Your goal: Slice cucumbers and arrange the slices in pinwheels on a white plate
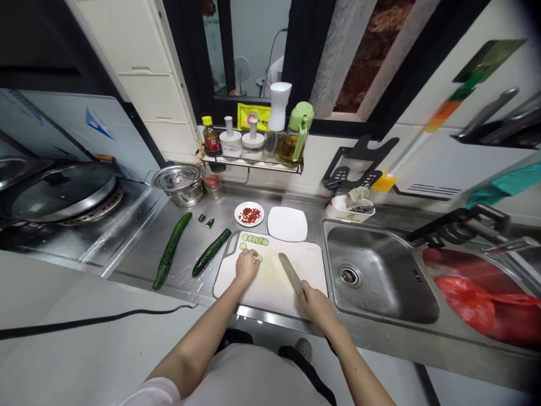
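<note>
My right hand [316, 304] grips the handle of a kitchen knife [288, 269], its blade angled over the white cutting board [270, 301]. At the board's left side my left hand [246, 267] has its fingers closed at a cucumber slice [258, 259]; the hand partly covers it. A row of cucumber slices [256, 240] lies along the board's upper left, with a single slice [243, 246] below its left end. To the left, on the counter, are a cut cucumber [211, 252] and a longer cucumber [172, 251]. Two small cucumber ends [209, 223] lie behind them.
Behind the board stand a small plate of chopped red pieces [249, 214] and a white square plate [287, 224]. A steel sink [380, 270] is on the right, a lidded pan [59, 192] on the left. A seasoning rack [253, 162] hangs at the back.
</note>
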Demonstrator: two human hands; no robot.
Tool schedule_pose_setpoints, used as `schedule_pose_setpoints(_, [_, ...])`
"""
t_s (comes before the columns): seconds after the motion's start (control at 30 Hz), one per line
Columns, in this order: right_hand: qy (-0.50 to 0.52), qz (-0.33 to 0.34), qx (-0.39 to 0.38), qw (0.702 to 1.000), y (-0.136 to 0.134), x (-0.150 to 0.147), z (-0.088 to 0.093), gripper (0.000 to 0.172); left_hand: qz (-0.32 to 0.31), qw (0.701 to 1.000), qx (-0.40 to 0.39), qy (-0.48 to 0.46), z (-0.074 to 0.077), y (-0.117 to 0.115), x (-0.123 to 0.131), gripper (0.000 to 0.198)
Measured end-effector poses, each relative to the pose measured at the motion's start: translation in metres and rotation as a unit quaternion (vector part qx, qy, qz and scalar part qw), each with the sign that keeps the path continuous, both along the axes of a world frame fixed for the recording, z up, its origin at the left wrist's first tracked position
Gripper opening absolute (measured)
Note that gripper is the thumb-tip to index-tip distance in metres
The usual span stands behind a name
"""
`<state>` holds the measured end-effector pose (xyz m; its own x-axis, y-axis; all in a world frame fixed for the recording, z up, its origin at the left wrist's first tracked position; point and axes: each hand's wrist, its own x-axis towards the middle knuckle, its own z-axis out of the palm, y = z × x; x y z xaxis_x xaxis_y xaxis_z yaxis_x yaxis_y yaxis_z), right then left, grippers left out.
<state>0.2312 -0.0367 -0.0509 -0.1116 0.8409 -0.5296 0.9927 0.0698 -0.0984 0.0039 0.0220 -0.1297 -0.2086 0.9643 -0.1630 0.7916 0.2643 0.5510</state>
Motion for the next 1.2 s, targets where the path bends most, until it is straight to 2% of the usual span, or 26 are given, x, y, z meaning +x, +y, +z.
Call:
schedule_pose_setpoints(0.1, [-0.010,-0.020,0.014,1.000,0.010,0.007,-0.007,0.029,0.005,1.000,-0.008,0.011,0.002,0.001,0.005,0.014])
schedule_pose_setpoints(0.23, [-0.011,-0.029,0.022,0.999,0.017,0.011,-0.016,0.031,0.024,0.999,-0.017,-0.034,0.004,0.002,0.002,0.008])
schedule_pose_setpoints(0.37, [-0.014,-0.029,0.024,0.999,0.019,0.010,-0.019,0.032,0.101,0.991,-0.015,-0.082,0.007,0.006,-0.018,0.010])
schedule_pose_setpoints(0.53, [-0.017,-0.027,0.024,0.999,0.021,0.010,-0.021,0.032,0.168,0.983,-0.004,-0.071,0.008,0.016,-0.047,0.014])
schedule_pose_setpoints(0.8, [-0.014,-0.032,0.018,0.999,0.023,0.010,-0.021,0.030,0.170,0.985,-0.020,-0.033,0.003,0.021,-0.054,0.017])
schedule_pose_setpoints(1.2, [-0.007,-0.040,0.005,0.999,0.024,0.008,-0.018,0.031,0.136,0.990,-0.015,0.032,0.002,0.018,-0.054,0.021])
